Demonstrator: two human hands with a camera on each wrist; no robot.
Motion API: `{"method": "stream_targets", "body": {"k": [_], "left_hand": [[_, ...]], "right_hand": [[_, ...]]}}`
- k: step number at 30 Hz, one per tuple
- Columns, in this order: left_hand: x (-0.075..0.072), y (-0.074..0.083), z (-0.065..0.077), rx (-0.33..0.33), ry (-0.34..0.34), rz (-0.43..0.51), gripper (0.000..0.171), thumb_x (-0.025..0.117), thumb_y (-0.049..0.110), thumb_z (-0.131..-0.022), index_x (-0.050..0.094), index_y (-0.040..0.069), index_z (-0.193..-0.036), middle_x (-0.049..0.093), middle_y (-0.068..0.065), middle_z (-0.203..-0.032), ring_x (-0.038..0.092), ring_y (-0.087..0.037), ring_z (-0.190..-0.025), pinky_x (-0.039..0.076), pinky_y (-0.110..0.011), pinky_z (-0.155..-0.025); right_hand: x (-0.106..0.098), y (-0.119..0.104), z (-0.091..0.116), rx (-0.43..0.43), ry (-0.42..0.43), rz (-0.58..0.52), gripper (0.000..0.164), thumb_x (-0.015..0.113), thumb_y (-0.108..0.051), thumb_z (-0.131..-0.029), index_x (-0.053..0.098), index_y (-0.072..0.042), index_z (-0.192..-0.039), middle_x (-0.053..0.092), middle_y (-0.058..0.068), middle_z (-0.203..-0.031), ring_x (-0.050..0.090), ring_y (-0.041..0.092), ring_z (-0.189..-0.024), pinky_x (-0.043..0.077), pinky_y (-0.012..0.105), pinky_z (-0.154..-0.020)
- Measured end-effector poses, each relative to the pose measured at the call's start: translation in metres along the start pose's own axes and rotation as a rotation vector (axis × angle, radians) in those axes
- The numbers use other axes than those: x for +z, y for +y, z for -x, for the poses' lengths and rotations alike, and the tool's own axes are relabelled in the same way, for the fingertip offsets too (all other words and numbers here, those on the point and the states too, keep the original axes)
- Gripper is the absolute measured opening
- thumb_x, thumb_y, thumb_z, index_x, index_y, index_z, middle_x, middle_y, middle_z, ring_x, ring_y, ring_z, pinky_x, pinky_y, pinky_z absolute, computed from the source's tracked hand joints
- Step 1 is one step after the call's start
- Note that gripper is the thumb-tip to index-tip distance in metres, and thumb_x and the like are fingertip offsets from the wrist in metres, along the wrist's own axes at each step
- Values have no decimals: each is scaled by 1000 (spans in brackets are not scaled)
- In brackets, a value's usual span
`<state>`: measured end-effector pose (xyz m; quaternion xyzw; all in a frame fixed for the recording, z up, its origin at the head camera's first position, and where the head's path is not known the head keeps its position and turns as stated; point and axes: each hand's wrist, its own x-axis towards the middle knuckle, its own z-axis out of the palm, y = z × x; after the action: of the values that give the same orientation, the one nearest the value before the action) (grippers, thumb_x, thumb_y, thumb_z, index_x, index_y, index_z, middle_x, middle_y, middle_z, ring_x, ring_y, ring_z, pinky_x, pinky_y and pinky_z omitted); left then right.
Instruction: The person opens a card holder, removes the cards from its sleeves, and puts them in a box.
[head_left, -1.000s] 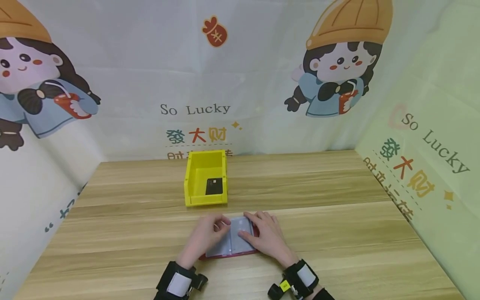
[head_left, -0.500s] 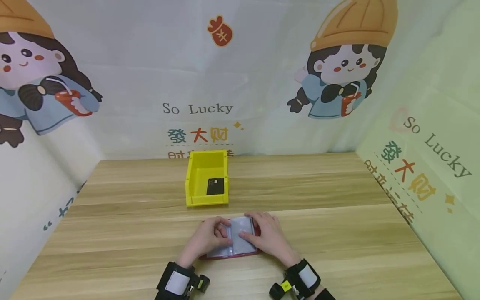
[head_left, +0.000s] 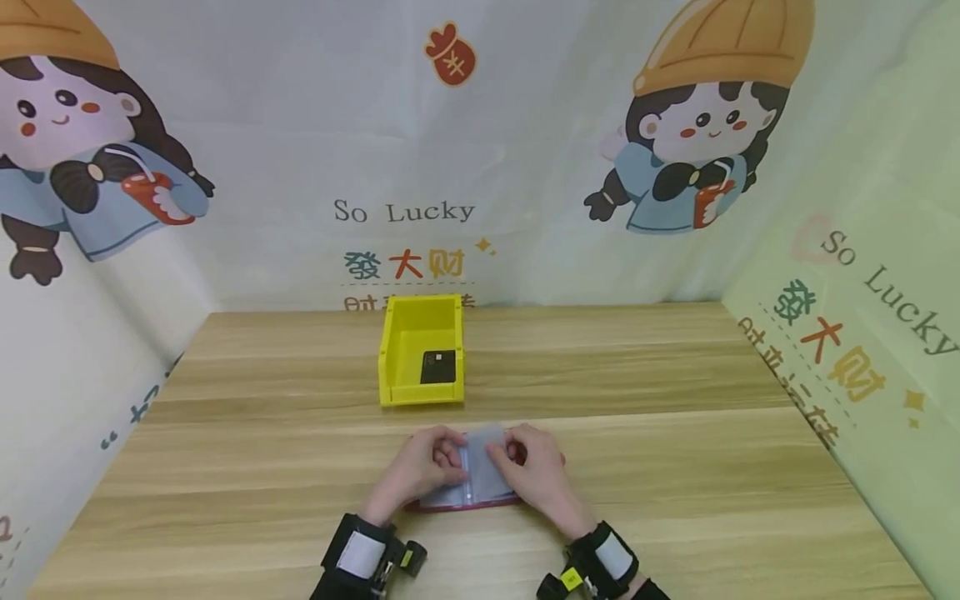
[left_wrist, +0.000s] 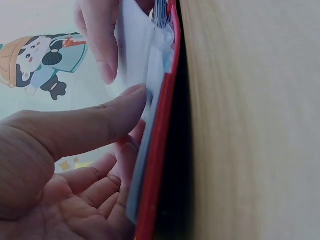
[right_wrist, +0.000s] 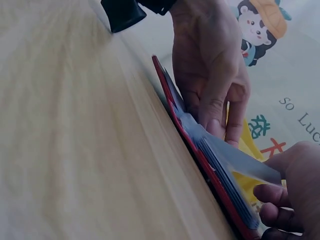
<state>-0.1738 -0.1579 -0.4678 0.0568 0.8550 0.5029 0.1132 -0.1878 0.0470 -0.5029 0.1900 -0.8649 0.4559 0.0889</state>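
Observation:
A small card holder (head_left: 446, 498) lies spread on the table, with a red cover (left_wrist: 159, 135) and clear, greyish plastic sleeves. My left hand (head_left: 422, 468) rests on its left side, thumb and bent fingers touching the sleeves close to the fold. My right hand (head_left: 538, 473) pinches the outer edge of one sleeve page (right_wrist: 240, 155) between thumb and fingers. That page stands tilted up off the stack of sleeves below it, as the right wrist view shows. The fingers partly hide the holder's upper corners in the head view.
A yellow bin (head_left: 422, 395) stands behind the hands, a black card (head_left: 438, 367) with a chip inside it. The wooden table (head_left: 675, 467) reaches back to a white printed cloth (head_left: 525, 167), which also hangs at both sides.
My right hand, lying over the holder's right edge before, now pinches a sleeve page and raises it. My left thumb has come down onto the left side by the fold.

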Motion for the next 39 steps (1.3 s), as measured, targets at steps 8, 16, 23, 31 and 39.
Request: {"method": "stream_targets", "body": {"k": [8,16,23,31,39], "left_hand": [[2,-2,-2,-45,43,-24,21,70,4,-90,67,2,-111,63,-6,-85,54,-16,-73,45,-25,-65],[-1,-7,-5,-33,26,27,22,54,16,-103,69,1,-107,64,-7,-84,55,-15,-71,47,-26,-66],[-6,-8,-7,-40,10,98,46,40,34,-109,67,-3,-102,65,-9,-82,55,-14,-67,48,-25,-64],[-11,-5,-3,-106,57,5,51,48,45,-105,73,1,-101,61,-5,-79,55,-15,-72,40,-28,-64],[-14,-8,-2,-52,139,-166,19,68,20,-95,70,5,-83,46,2,-65,45,-13,-62,34,-25,-57]], "right_hand": [[-1,3,7,-40,-13,-137,14,70,-12,-93,69,-12,-78,56,-6,-69,45,-2,-63,36,16,-58],[2,10,8,-235,5,-155,12,64,-10,-96,76,-12,-93,64,-2,-79,49,1,-73,40,21,-66],[3,8,9,-357,-100,-107,19,62,-10,-97,78,-8,-106,64,-1,-91,50,8,-87,39,26,-80],[4,1,11,-308,-266,144,29,70,-28,-94,74,-24,-122,52,-6,-100,41,9,-98,33,29,-88],[4,-4,11,-297,-315,255,27,67,-27,-96,74,-30,-122,44,-7,-98,37,9,-98,27,28,-86]]}}
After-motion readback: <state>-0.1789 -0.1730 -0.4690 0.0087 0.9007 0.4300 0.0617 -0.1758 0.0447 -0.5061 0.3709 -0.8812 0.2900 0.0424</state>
